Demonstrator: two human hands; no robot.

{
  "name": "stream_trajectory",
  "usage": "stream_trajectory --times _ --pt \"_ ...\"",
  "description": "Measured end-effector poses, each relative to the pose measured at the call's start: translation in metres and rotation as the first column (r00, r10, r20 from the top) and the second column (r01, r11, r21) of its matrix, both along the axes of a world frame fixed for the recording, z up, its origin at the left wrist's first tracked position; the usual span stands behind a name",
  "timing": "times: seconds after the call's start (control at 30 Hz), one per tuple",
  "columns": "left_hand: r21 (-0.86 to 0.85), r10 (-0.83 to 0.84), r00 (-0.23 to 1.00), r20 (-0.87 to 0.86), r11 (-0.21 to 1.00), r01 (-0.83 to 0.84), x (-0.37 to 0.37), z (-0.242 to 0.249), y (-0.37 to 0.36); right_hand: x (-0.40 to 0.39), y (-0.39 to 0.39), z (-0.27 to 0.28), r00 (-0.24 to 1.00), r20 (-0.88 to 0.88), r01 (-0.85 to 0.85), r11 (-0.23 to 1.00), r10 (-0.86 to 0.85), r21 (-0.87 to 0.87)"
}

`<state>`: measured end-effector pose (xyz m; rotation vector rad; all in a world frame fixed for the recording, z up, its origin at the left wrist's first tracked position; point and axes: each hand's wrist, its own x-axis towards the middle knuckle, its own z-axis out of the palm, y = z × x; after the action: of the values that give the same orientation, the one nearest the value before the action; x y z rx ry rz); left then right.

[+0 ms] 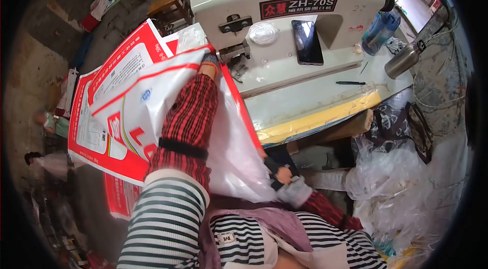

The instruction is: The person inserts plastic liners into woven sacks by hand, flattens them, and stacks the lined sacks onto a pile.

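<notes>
A large white sack with red print and red edges (231, 152) hangs slantwise across my front, its upper end at the sewing head (235, 58) of a cream industrial sewing machine (229, 10). My left hand (208, 64), in a grey glove below a red-and-black sleeve, is at the sack's top edge beside the sewing head; its fingers are hidden. Low beside the sack's right edge is my right hand (284, 176), gloved with bare fingertips showing. Its fingers look closed on that edge, though they are a little blurred.
More red-and-white sacks (84, 121) lie to the left. On the machine bed are a phone (307, 43), a coil of white thread (263, 33) and a black pen (351, 83). A steel bottle (405, 59) and a blue bottle (381, 34) stand right. Clear plastic (391, 182) is heaped below.
</notes>
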<state>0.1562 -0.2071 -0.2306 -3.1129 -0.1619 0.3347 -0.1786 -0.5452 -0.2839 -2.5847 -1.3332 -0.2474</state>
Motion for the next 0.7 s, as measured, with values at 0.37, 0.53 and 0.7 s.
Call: stream_trajectory --times 0.37,0.53,0.7 --pt "0.029 -0.139 0.256 -0.957 0.830 0.558 -0.231 0.150 0.047 0.160 0.114 0.102 0.950 -0.308 -0.042 0.997 0.059 0.061" --pt "-0.267 -0.434 0.251 -0.866 0.823 0.501 -0.366 -0.002 0.082 0.155 0.101 0.106 0.823 -0.567 0.193 0.959 -0.041 0.210" --pt "-0.714 -0.248 0.968 0.038 0.671 0.200 -0.294 0.155 -0.075 0.134 0.115 0.055 0.966 -0.256 0.034 0.962 0.038 0.271"
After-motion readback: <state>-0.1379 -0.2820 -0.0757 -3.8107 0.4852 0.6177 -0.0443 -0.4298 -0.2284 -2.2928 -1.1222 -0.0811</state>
